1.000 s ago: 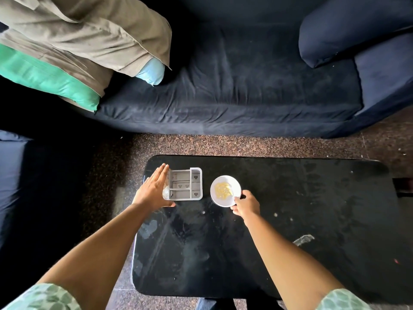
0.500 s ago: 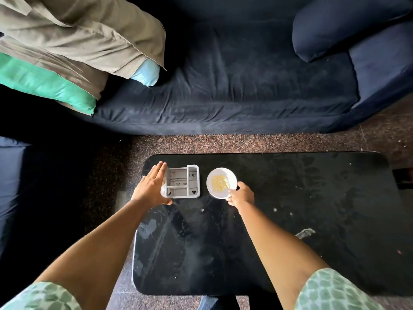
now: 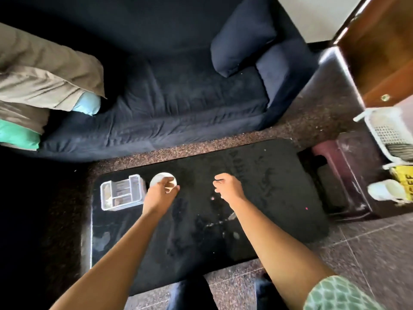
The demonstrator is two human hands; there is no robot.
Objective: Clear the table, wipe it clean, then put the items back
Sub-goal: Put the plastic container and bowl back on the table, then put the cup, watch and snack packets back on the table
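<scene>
A black glossy table (image 3: 257, 198) with smears and crumbs stands in front of me. On its far left lies a white compartment organizer (image 3: 121, 192). Right of it sits a small white bowl (image 3: 161, 177). My left hand (image 3: 159, 193) lies over the bowl's near side with fingers curled around its rim. My right hand (image 3: 228, 186) hovers over the table's middle, fingers loosely curled with nothing in them. The bowl's contents are hidden by my left hand.
A dark blue sofa (image 3: 178, 104) with cushions runs along the table's far side. To the right stand a maroon stool (image 3: 344, 175), a white basket (image 3: 388, 133), white cups (image 3: 386, 190), a yellow bag (image 3: 404, 177) and a wooden cabinet (image 3: 380, 52).
My right hand let go of the bowl and moved right. My left hand left the organizer and took the bowl. The view swung right.
</scene>
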